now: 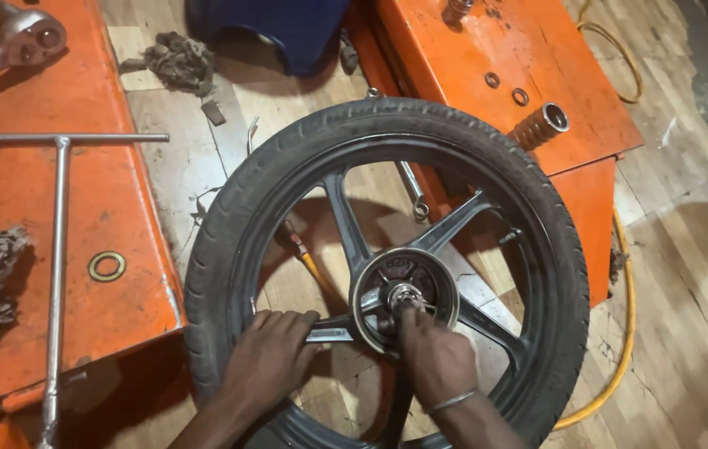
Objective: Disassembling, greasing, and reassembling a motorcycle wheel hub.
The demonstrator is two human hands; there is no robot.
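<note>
A black motorcycle wheel with its tyre (387, 125) lies flat on the wooden floor. My left hand (269, 362) grips a dark spoke (331, 333) near the hub, holding the wheel down. My right hand (435, 357), with a metal bangle on the wrist, is closed with its fingertips pressed into the round metal hub (368, 291) at the wheel's centre. Whether a small part or tool is pinched in those fingers is hidden.
An orange metal box (529, 58) with a threaded sleeve (540, 126) and washers stands at the back right. Another orange surface (113, 199) at the left carries a T-handle wrench (58, 249), a ratchet (21, 40), a ring and rags. A screwdriver, a spanner and a yellow hose (624, 333) lie on the floor.
</note>
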